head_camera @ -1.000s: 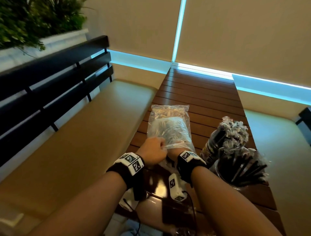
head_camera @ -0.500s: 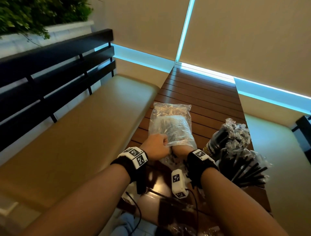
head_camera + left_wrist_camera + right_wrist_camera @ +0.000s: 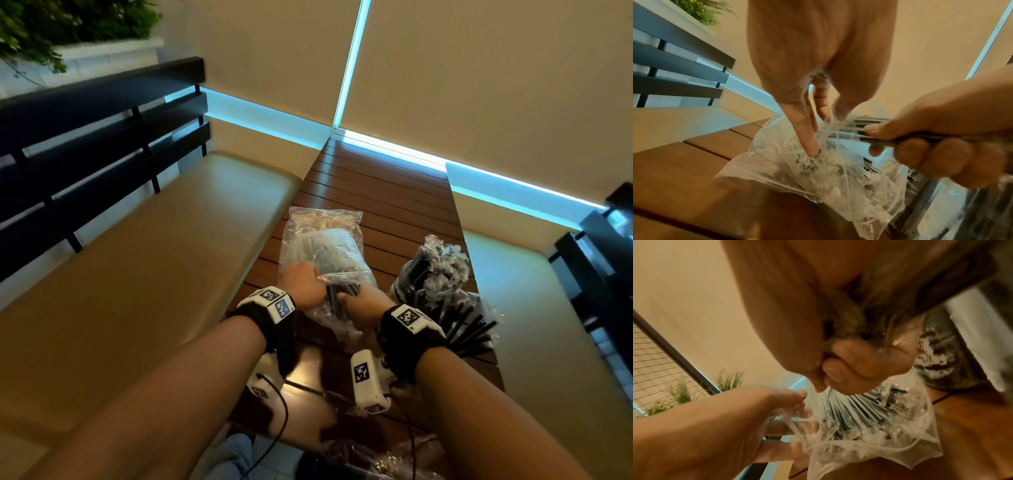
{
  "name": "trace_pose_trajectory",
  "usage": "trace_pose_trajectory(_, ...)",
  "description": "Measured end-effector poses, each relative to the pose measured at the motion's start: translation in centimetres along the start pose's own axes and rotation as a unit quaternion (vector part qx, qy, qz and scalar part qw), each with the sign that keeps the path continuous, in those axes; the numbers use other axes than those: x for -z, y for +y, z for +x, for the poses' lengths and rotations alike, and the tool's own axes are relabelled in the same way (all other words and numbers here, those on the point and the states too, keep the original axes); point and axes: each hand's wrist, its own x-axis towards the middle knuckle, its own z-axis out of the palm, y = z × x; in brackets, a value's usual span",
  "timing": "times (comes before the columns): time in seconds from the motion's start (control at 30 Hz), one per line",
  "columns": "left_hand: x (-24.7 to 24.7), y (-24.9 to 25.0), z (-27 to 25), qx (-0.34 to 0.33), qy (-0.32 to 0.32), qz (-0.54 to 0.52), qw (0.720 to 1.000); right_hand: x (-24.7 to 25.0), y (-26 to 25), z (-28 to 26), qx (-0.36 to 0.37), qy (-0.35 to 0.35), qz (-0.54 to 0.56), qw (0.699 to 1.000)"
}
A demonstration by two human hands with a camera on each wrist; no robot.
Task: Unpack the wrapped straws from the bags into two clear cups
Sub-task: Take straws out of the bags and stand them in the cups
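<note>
Bare forearms end in black wrist straps (image 3: 265, 320) carrying white blocks printed with black square-pattern markers (image 3: 407, 317), with thin black cables (image 3: 281, 407) trailing.

Far end of slatted brown wooden surface (image 3: 376, 185) is open. Right side blocked by two clear cups of black wrapped straws (image 3: 445, 291); clear crinkled plastic bag (image 3: 322, 240) fills the centre. Near edge looks cluttered, too dark to tell.

Beige blinds (image 3: 479, 68) are covering the windows, blue light is glowing beneath them, and tan cushioned benches (image 3: 154, 257) with dark slatted backs are flanking the wooden slatted tabletop (image 3: 376, 192).
</note>
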Motion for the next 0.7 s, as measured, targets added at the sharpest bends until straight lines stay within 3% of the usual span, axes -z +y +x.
trace_pose_trajectory(0.13,0.4,0.6,0.9,0.003,0.005,0.025,1.0,1.2,0.7,-2.4,-0.011,0.0,-0.021,1.0)
trace_pose_trajectory(0.33,0.5,2.4,0.6,0.014,0.004,0.134,0.991,4.5,2.3,-9.0,0.026,-0.001,-0.094,0.995)
trace_pose_trajectory(0.43,0.7,3.0,-0.1,0.028,-0.023,0.159,0.987,5.9,3.5,-12.1,0.031,-0.007,-0.09,0.995)
trace_pose_trajectory(0.6,0.0,4.4,-1.8,-0.031,-0.073,0.137,0.987,8.2,4.6,-15.1,0.075,0.064,-0.056,0.994)
trace_pose_trajectory(0.7,0.3,6.5,-3.3,-0.02,-0.117,0.133,0.984,8.5,5.2,-14.3,0.077,0.097,-0.021,0.992)
